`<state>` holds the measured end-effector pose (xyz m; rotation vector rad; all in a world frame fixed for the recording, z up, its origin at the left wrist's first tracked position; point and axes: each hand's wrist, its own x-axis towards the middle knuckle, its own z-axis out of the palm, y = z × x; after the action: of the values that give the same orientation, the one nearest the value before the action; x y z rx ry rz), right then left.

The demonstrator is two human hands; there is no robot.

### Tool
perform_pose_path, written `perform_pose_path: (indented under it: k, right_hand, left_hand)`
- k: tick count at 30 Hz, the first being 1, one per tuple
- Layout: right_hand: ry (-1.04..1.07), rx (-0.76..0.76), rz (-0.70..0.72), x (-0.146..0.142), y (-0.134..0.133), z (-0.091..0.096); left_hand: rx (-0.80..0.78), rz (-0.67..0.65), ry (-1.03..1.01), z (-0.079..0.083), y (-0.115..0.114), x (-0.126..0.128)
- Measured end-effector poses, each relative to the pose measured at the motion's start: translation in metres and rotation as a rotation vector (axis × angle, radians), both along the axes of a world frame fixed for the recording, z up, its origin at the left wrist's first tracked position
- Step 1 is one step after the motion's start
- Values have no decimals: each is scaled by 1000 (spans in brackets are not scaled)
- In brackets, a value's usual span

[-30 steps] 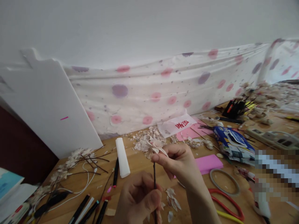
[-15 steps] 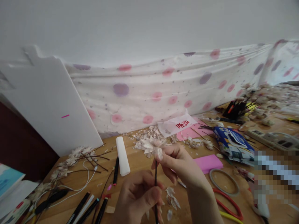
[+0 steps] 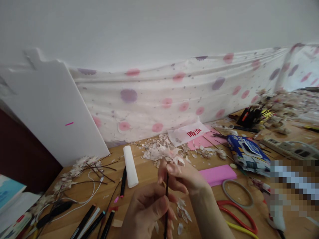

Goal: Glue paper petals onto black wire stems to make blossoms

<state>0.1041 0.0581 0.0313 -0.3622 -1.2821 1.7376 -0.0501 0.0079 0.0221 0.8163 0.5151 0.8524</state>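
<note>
A pale, cream-pink handmade flower (image 3: 169, 153) stands upright on a thin dark stem (image 3: 166, 212), held between my two hands. My left hand (image 3: 149, 209) pinches the stem low down with thumb and fingers. Just under the bloom, my right hand (image 3: 181, 176) has its thumb and fingers closed at the flower's base, and petals lie over the fingertips. Behind the bloom lies a heap of loose pale petals (image 3: 154, 149). A few more loose petals (image 3: 183, 212) rest on the wooden table between and below my hands.
Left: a white roll (image 3: 131, 167), several markers (image 3: 86, 217), finished flower stems (image 3: 84, 166) and a white cable. Right: pink folded paper (image 3: 218, 175), a tape roll (image 3: 238, 193), red-handled scissors (image 3: 239, 214), a blue wipes pack (image 3: 246, 152) and a power strip (image 3: 286, 147). A white board (image 3: 50, 109) leans at left.
My right hand has turned and shifted slightly left and down around the flower's base. The bloom has rotated and tilted a little; my left hand stays on the stem.
</note>
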Motion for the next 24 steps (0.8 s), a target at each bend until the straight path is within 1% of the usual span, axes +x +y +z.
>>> perform_pose_path:
  k: [6,12,17,21,24]
  right_hand:
    - [157,-38,80,-12,4,1]
    - [232,-49,191,-13,7,-1]
    - [293,-52,276,-12,6,-1]
    - [339,-38,323,-15,4,-3]
    - [368,-10,350,-20,4,-6]
  left_hand:
    - [4,-13,-25,2,0,1]
    - [40,-29,-47,-2,-2,1]
    - [-21,-43,-92,-3,-5,1]
    - [-43,-165,-137,-9,0,-3]
    - [-32,-263,-216,-13,4,-2]
